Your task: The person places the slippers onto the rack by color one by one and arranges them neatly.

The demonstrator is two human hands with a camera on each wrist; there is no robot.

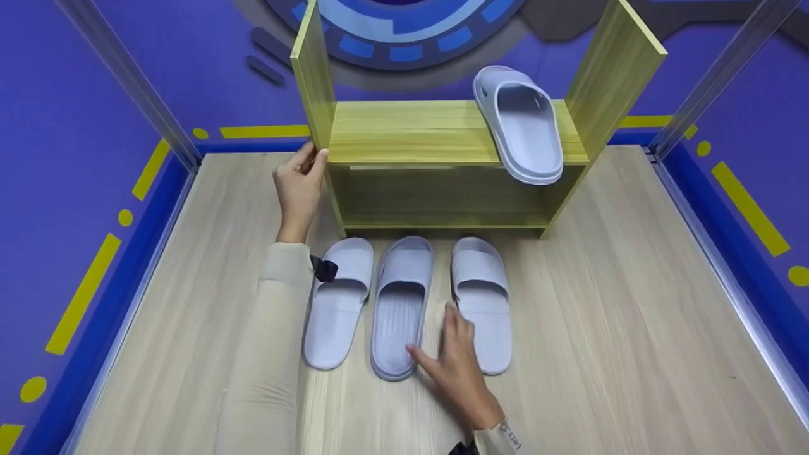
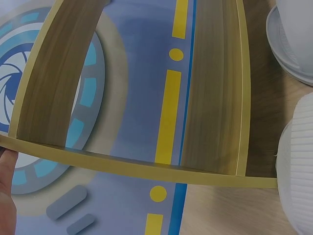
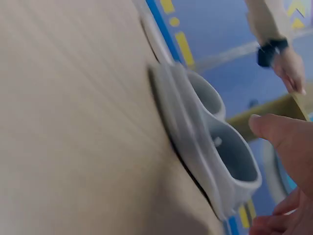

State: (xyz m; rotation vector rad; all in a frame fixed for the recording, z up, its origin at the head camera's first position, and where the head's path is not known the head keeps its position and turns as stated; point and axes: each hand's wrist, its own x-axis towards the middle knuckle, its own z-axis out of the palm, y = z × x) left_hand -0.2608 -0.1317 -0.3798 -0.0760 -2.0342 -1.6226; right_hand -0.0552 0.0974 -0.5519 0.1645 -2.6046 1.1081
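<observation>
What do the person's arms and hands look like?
The left hand and right hand wear no gloves. The left sleeve is long and cream, with a small black device by its end. The right sleeve is cream too, with small dark lettering; something black shows beside it.

In the head view, the floor (image 1: 632, 303) is lit brightly and evenly. A white shine is thrown back by the metal strip (image 1: 758, 328) on the right. The lower part of the shelf (image 1: 411, 129) is left darker, and a soft shadow is cast below the right hand (image 1: 458, 366). In the left wrist view, colours are dulled and straight edges are bent. In the right wrist view, the nearest slipper (image 3: 195, 142) is smeared by blur.
</observation>
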